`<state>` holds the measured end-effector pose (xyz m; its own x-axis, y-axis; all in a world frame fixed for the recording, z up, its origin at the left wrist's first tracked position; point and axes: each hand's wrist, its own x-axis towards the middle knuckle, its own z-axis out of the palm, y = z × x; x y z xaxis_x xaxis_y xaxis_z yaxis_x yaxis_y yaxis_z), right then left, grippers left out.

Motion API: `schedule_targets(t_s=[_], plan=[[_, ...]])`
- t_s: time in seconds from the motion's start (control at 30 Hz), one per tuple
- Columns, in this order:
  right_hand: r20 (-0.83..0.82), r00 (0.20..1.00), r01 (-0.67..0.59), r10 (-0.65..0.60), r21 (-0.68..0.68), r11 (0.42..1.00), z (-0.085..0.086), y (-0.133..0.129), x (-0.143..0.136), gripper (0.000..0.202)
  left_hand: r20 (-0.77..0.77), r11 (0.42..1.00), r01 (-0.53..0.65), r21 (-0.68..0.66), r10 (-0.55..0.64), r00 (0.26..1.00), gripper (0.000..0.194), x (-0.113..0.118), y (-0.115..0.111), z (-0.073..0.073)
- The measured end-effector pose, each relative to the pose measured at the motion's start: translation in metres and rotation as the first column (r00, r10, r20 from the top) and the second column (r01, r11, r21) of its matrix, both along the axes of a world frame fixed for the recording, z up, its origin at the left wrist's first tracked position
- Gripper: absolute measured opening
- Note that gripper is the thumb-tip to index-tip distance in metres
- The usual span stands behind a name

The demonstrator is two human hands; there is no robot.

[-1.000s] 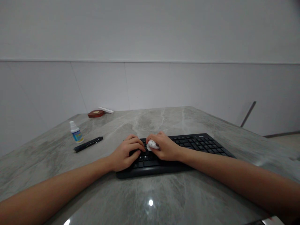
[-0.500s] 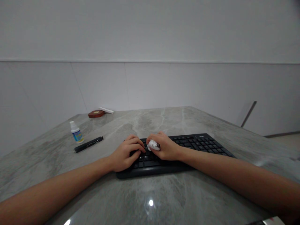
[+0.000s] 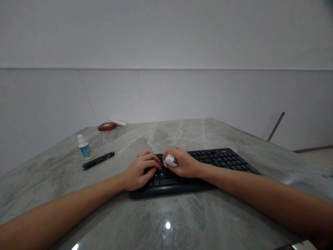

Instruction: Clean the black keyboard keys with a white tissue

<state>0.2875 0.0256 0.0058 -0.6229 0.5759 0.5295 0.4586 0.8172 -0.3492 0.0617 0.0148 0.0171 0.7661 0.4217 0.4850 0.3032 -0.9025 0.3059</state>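
A black keyboard (image 3: 171, 189) lies slightly askew on the grey marbled table. Across its left end rests my left hand (image 3: 142, 169), thumb and fingers apart, the fingertips curved down onto the keys. My right hand (image 3: 186, 165) is closed round a crumpled white tissue (image 3: 170, 160) and sits over the middle of the keyboard, close to the left fingertips. Part of the tissue is hidden inside the right hand, and my right hand and forearm cover some of the keys.
Left of the keyboard stand a small white spray bottle (image 3: 85, 147) with a blue and yellow label and, lying flat, a black brush-like stick (image 3: 98, 160). Farther back are a reddish-brown box (image 3: 106, 126) and a thin white bar (image 3: 118, 122) by the white wall (image 3: 166, 93).
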Motion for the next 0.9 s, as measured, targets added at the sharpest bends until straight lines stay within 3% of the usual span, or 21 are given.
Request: schedule_targets(t_s=[0.2, 0.47, 0.8, 0.9], plan=[[-0.041, 0.993, 0.113, -0.113, -0.012, 0.994, -0.001, 0.001, -0.001, 0.018, 0.000, 1.000, 0.010, 0.004, -0.010, 1.000, 0.024, 0.000, 0.001, -0.001], [-0.253, 0.914, 0.262, -0.317, -0.229, 0.938, 0.000, 0.010, -0.001, 0.010, -0.068, 0.999, 0.051, 0.007, -0.050, 0.996, 0.026, -0.003, 0.002, -0.003], [-0.231, 0.940, 0.186, -0.252, -0.272, 0.944, 0.002, 0.006, 0.000, 0.012, -0.125, 0.993, 0.120, -0.012, -0.120, 0.985, 0.028, -0.004, 0.003, -0.002], [-0.262, 0.942, 0.145, -0.211, -0.249, 0.957, 0.003, 0.004, 0.000, 0.012, -0.082, 0.997, 0.078, 0.004, -0.078, 0.994, 0.026, -0.004, 0.001, -0.001]])
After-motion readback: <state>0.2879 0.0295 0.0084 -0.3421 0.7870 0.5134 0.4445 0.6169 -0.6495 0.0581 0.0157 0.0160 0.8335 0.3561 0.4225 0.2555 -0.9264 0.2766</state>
